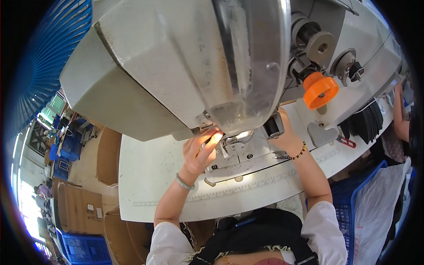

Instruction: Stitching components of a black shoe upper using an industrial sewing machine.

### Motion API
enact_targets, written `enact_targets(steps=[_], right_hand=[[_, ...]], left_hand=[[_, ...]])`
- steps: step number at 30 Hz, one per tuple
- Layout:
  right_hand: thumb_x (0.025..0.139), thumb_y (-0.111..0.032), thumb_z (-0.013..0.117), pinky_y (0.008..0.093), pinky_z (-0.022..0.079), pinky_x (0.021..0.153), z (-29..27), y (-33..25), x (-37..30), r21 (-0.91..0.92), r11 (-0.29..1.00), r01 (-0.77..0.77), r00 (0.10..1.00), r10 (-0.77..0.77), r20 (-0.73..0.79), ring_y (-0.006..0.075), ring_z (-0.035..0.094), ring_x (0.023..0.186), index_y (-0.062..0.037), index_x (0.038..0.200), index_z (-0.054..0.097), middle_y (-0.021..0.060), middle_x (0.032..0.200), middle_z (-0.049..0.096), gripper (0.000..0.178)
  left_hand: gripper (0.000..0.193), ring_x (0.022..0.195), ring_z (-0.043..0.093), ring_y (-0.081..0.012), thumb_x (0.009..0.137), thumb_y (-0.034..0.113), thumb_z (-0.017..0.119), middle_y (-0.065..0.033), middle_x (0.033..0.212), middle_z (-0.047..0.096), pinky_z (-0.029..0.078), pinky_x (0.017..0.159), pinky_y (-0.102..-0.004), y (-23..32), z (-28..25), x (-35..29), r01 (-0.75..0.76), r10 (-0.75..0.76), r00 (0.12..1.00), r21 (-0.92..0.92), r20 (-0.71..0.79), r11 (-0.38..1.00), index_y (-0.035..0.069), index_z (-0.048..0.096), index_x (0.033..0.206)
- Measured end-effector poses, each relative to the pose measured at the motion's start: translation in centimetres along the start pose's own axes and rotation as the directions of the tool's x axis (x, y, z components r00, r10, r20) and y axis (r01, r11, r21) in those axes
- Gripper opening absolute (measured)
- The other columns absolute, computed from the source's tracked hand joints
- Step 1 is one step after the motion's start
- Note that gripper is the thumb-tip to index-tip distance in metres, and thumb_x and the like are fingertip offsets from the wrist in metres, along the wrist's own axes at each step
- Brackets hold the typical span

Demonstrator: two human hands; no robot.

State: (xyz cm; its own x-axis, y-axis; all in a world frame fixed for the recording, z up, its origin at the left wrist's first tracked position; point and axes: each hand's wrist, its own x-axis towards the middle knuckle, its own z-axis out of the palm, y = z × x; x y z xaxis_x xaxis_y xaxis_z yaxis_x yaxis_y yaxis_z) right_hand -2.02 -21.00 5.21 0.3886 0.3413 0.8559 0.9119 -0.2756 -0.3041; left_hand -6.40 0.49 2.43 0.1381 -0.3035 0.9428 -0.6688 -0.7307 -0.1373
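A large off-white sewing machine point(168, 57) fills the upper view, its lit needle area above a metal plate point(240, 161). My left hand point(199, 153) is raised to the underside of the machine head, left of the presser foot point(234, 143). Its thumb and fingers pinch together; a small dark thing shows between them, too little to name. My right hand point(285, 134) reaches behind the right side of the machine head, its fingers hidden by a dark metal part point(273, 125). Pointed metal blades point(279, 155) lie by my right wrist.
The white table point(150, 176) carries a printed ruler strip point(234, 189). At right are a grey pad point(320, 134), a red-handled tool point(347, 141) and black fabric pieces point(366, 121). A blue crate point(349, 198) stands below; cardboard boxes point(79, 205) stand left. Another person's arm point(399, 117) shows far right.
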Motion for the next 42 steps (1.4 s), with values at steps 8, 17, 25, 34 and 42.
enact_targets(steps=[8,17,25,34,42], right_hand=[[0.059,0.002,0.058,0.0315,0.048,0.066,0.29,0.38,-0.05,-0.101,0.994,0.049,0.999,-0.049,0.005,0.0218,0.055,0.081,-0.0038,0.076,0.057,0.0056,0.079,0.056,0.018],[0.055,0.005,0.057,0.0334,0.048,0.067,0.51,0.17,-0.13,-0.129,0.990,0.053,0.998,-0.058,-0.038,0.0232,0.055,0.084,-0.0031,0.077,0.057,0.0057,0.081,0.058,0.024],[0.054,0.006,0.056,0.0337,0.048,0.067,0.69,0.01,-0.26,-0.162,0.984,0.077,0.993,-0.091,-0.080,0.0245,0.055,0.084,-0.0022,0.078,0.056,0.0072,0.079,0.058,0.025],[0.053,0.007,0.057,0.0329,0.048,0.065,0.83,0.07,-0.18,-0.165,0.983,0.084,0.990,-0.101,-0.096,0.0240,0.056,0.083,-0.0017,0.078,0.057,0.0075,0.076,0.058,0.026],[0.054,0.005,0.058,0.0323,0.049,0.064,0.93,0.12,-0.27,-0.160,0.982,0.100,0.988,-0.117,-0.097,0.0234,0.056,0.083,-0.0016,0.077,0.057,0.0071,0.076,0.058,0.024]], left_hand=[[0.040,0.073,0.061,-0.0198,0.053,-0.011,0.061,-0.0062,0.087,0.063,0.048,0.058,-0.0274,-0.45,-0.03,-0.42,0.061,-0.060,0.997,-0.028,0.039,0.998,0.008,0.061,0.089],[0.027,0.061,0.059,-0.0198,0.057,-0.013,0.067,-0.0089,0.077,0.060,0.047,0.053,-0.0248,-0.80,0.52,-0.01,0.114,-0.116,0.993,-0.043,-0.028,0.993,0.004,0.058,0.076],[0.021,0.060,0.057,-0.0186,0.059,-0.013,0.065,-0.0077,0.075,0.058,0.045,0.053,-0.0242,-0.75,0.63,-0.35,0.169,-0.171,0.984,-0.055,-0.047,0.984,0.002,0.061,0.073],[0.020,0.059,0.057,-0.0188,0.059,-0.012,0.066,-0.0078,0.074,0.058,0.045,0.052,-0.0239,-0.80,0.58,-0.24,0.178,-0.180,0.983,-0.054,-0.043,0.983,0.002,0.060,0.072],[0.021,0.060,0.057,-0.0189,0.058,-0.013,0.066,-0.0080,0.074,0.058,0.046,0.053,-0.0241,-0.56,0.38,-0.02,0.157,-0.159,0.987,-0.070,-0.036,0.985,0.001,0.059,0.073]])
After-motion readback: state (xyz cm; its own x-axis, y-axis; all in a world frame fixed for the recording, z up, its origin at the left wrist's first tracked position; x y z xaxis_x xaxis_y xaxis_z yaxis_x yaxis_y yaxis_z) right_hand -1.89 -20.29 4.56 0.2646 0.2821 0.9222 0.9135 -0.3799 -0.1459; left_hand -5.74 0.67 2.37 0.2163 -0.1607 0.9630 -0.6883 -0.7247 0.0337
